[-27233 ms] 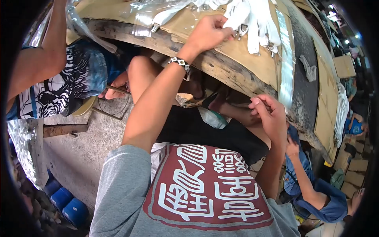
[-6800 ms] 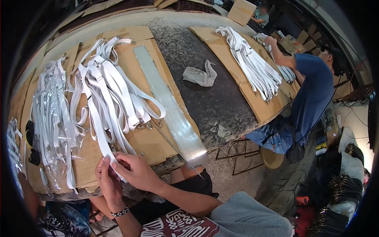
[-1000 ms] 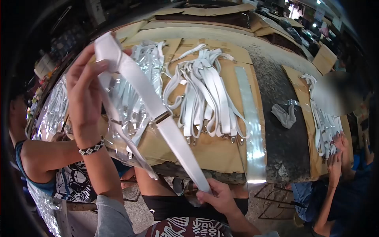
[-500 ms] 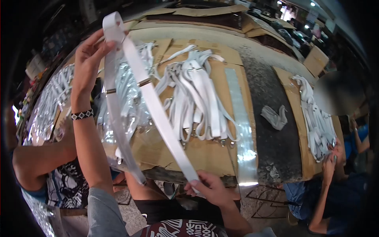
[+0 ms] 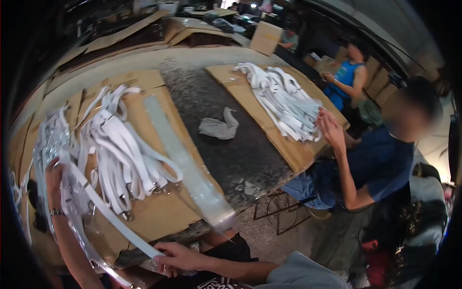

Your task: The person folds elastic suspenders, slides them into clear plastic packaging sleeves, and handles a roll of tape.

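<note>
A pair of white suspenders (image 5: 113,214) hangs between my hands, its wide elastic strap running down toward me. My left hand (image 5: 54,180), with a patterned bracelet on the wrist, is closed on the upper loop. Near the table's front edge my right hand (image 5: 180,257) pinches the lower end of one strap between thumb and fingers. The other strand, shiny in places, droops below my left hand. Just beyond lies a pile of white suspenders (image 5: 122,154) with metal clips. Left of it are more suspenders in clear plastic (image 5: 50,132).
A long stack of clear plastic sleeves (image 5: 180,154) lies on the cardboard (image 5: 154,226). A crumpled pale piece (image 5: 219,126) rests on the dark tabletop. At the right, a co-worker (image 5: 380,164) reaches toward another pile of suspenders (image 5: 281,98). Another person (image 5: 346,79) is farther back.
The view has swung right, so the table appears farther left. My left hand has lowered with the suspenders' loop. My right hand keeps its pinch on the strap's lower end.
</note>
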`<state>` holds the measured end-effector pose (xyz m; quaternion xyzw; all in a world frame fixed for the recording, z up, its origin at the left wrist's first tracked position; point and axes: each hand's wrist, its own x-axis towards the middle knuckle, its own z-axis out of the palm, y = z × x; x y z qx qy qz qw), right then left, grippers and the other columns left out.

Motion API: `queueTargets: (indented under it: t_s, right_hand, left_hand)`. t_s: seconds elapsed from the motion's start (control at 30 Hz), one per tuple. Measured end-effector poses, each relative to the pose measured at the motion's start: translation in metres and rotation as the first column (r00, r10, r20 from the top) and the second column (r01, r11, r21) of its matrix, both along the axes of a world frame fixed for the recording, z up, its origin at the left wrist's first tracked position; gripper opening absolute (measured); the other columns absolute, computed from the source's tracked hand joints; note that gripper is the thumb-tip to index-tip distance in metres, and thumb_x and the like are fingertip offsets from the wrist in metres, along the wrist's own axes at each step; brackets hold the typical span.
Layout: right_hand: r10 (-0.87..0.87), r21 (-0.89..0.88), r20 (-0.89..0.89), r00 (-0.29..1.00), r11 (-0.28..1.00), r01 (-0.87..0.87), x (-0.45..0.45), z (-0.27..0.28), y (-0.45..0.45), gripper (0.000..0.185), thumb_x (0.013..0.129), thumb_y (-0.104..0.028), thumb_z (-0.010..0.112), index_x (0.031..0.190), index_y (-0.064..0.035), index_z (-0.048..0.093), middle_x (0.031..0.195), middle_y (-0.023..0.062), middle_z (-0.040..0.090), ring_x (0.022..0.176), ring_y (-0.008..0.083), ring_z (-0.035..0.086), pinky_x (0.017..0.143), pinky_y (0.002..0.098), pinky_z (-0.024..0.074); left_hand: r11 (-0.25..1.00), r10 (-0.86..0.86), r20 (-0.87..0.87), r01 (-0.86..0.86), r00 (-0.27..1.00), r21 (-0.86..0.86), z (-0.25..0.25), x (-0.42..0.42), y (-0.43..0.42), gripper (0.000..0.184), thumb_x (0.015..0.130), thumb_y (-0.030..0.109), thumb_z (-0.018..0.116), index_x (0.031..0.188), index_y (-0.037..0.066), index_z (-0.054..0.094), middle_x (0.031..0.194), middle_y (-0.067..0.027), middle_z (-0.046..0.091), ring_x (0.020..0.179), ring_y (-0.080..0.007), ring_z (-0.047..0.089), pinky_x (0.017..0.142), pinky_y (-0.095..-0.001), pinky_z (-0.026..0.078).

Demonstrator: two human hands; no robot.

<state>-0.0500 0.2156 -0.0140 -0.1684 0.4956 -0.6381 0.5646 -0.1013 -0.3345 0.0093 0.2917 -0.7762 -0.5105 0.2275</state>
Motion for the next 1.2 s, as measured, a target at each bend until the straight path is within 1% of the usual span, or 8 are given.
queueTargets:
  t_s: [0.2,0.33,0.37,0.57,0.7,0.83,0.9,1.2]
  right_hand:
    - [-0.025,-0.115,0.048,0.999,0.993,0.03,-0.003,0.009,-0.003,0.035,0.104,-0.026,0.052,0.129,-0.0024,0.048,0.078,0.0057,0.066,0.053,0.0106,0.061,0.046,0.0237,0.0485]
    - [-0.07,-0.224,0.069,0.995,0.971,0.084,-0.006,0.014,-0.005,0.038,0.105,-0.028,0.051,0.133,-0.0028,0.046,0.083,0.0056,0.068,0.059,0.009,0.064,0.049,0.022,0.0493]
    - [-0.078,-0.231,0.042,0.996,0.969,0.085,-0.006,0.015,-0.005,0.038,0.105,-0.028,0.05,0.133,-0.0029,0.046,0.083,0.0057,0.067,0.06,0.0087,0.064,0.049,0.0217,0.0493]
    - [-0.071,-0.105,-0.336,0.939,0.994,0.037,-0.014,0.033,-0.003,0.042,0.102,-0.034,0.055,0.124,0.0022,0.053,0.083,0.0122,0.067,0.068,0.0219,0.067,0.061,0.0318,0.0537]
    - [-0.12,-0.066,-0.873,0.473,0.99,0.128,-0.027,0.046,0.033,0.045,0.097,-0.038,0.06,0.114,0.0033,0.059,0.092,0.0191,0.068,0.084,0.0385,0.066,0.074,0.0395,0.0529]
    - [-0.166,0.062,-0.778,0.605,0.939,0.337,-0.075,0.089,0.098,0.029,0.095,-0.03,0.064,0.102,-0.0025,0.067,0.091,0.0159,0.069,0.083,0.0297,0.067,0.073,0.0354,0.0525]
    - [-0.276,0.066,-0.873,0.402,0.75,0.658,-0.099,0.084,0.112,0.021,0.092,-0.019,0.067,0.1,0.0003,0.068,0.087,0.011,0.069,0.079,0.0174,0.066,0.071,0.0309,0.0522]
    - [0.025,0.081,-0.996,0.086,0.651,0.755,-0.136,0.033,0.106,0.03,0.085,-0.027,0.075,0.089,0.0008,0.065,0.077,0.01,0.062,0.068,0.0178,0.059,0.063,0.0316,0.048]
  left_hand:
    - [0.707,0.053,-0.283,-0.236,0.958,-0.667,0.004,0.046,0.063,0.032,0.097,0.021,0.06,0.116,-0.005,0.062,0.078,-0.007,0.067,0.066,-0.0128,0.06,0.058,-0.029,0.047]
    - [0.984,0.053,0.318,0.005,0.947,-0.179,0.031,0.118,0.269,0.045,0.101,0.041,0.056,0.084,-0.001,0.059,0.059,-0.009,0.06,0.053,-0.018,0.059,0.052,-0.0285,0.045]
    - [0.872,-0.283,0.252,0.138,0.926,0.47,0.053,0.119,0.316,0.045,0.103,0.038,0.053,0.083,-0.002,0.058,0.067,-0.0135,0.064,0.061,-0.0178,0.064,0.056,-0.0277,0.049]
    - [0.748,-0.099,-0.163,0.182,0.982,0.638,-0.009,0.124,0.417,0.04,0.106,0.026,0.047,0.107,-0.01,0.063,0.099,-0.021,0.071,0.086,-0.0197,0.069,0.074,-0.0298,0.056]
    - [0.709,-0.051,-0.319,0.259,0.946,0.656,0.006,0.11,0.419,0.042,0.106,0.028,0.046,0.116,-0.011,0.061,0.101,-0.0237,0.071,0.088,-0.0257,0.071,0.078,-0.0347,0.057]
    - [0.747,-0.035,-0.272,0.206,0.962,0.632,0.002,0.102,0.409,0.042,0.107,0.029,0.045,0.111,-0.009,0.063,0.089,-0.0214,0.073,0.076,-0.0243,0.071,0.07,-0.0326,0.056]
    - [0.771,-0.038,-0.261,0.194,0.965,0.607,-0.005,0.099,0.411,0.041,0.107,0.028,0.045,0.11,-0.009,0.063,0.084,-0.0193,0.073,0.071,-0.0226,0.07,0.066,-0.0305,0.054]
    - [0.787,-0.103,-0.264,0.241,0.959,0.568,-0.009,0.104,0.408,0.039,0.107,0.027,0.043,0.109,-0.007,0.062,0.078,-0.0168,0.071,0.068,-0.0225,0.069,0.062,-0.03,0.051]
